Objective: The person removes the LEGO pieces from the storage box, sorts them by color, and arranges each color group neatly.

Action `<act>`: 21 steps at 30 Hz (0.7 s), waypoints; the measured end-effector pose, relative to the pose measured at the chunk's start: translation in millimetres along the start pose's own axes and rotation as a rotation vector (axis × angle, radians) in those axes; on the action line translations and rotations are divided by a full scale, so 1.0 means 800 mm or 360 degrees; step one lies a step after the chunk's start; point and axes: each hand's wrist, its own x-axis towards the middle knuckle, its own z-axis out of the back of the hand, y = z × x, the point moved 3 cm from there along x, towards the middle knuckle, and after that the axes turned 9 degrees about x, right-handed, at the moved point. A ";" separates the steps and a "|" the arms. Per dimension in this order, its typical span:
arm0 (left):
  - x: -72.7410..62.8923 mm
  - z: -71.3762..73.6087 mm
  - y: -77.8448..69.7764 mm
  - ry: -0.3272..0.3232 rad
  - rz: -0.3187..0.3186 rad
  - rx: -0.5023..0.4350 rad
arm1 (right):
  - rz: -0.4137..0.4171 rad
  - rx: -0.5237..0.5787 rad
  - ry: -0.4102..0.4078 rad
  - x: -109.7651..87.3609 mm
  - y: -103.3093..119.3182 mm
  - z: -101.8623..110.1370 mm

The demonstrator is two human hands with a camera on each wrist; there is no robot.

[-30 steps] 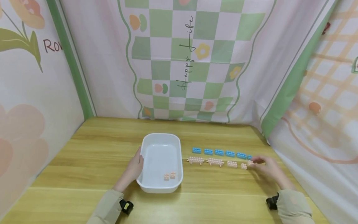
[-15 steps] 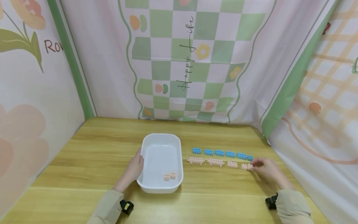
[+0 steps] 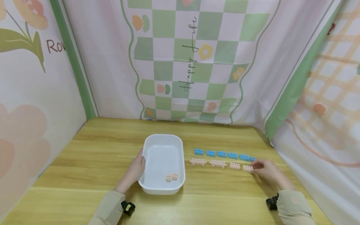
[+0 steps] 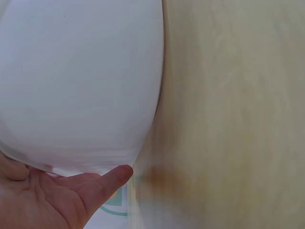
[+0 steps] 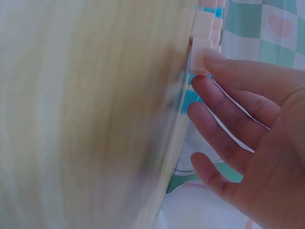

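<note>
At the left wall of a white tray [image 3: 163, 156] is my left hand [image 3: 135, 170]. In the left wrist view, it grips the tray's side, with a finger [image 4: 112, 181] stretched along the outer wall. My right hand [image 3: 265, 170] is at the right end of a row of pink building bricks [image 3: 234, 166]. In the right wrist view, its thumb and index finger pinch a small pink brick [image 5: 198, 56] set close against its neighbour [image 5: 203, 25]. The other fingers are spread loosely. Two small pink bricks [image 3: 171, 177] lie in the tray's near end.
Behind the pink row runs a row of blue bricks [image 3: 221, 154]; its right end is partly covered by my right hand. Two longer pink pieces with small feet [image 3: 198, 161] form the row's left end. A printed curtain [image 3: 185, 68] hangs at the wooden table's [image 3: 112, 134] back edge.
My right hand has moved slightly left, bringing the end pink brick up against its neighbour. The gap between them has closed. My left hand stays at the tray.
</note>
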 end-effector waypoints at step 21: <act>0.001 0.000 0.001 -0.0002 0.0003 0.0012 | -0.0033 0.0012 0.0055 0.007 0.017 0.009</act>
